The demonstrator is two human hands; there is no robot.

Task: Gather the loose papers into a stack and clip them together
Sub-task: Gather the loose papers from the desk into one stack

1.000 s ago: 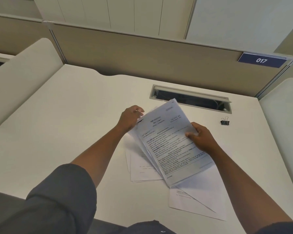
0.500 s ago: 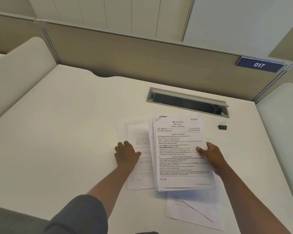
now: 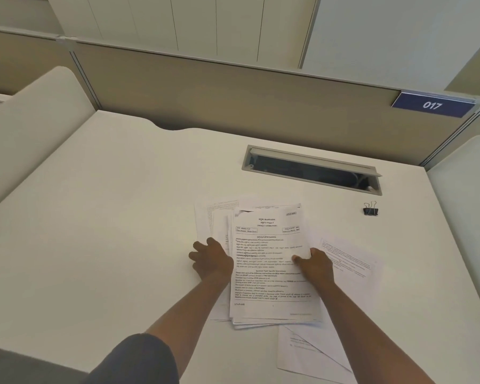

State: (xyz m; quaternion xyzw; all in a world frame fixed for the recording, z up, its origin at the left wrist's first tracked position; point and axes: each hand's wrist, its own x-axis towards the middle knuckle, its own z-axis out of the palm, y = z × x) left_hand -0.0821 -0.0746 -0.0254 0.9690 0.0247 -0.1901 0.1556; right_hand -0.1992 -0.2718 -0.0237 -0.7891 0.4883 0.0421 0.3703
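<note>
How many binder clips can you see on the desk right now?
1. A black binder clip sits on the desk, right of the papers and below the right end of the cable slot. Others could be hidden under the sheets.

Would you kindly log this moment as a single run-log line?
stage: gathering | left hand: on papers' left edge | right hand: thumb on top sheet | stray sheets: right | binder clip: unused on desk
</note>
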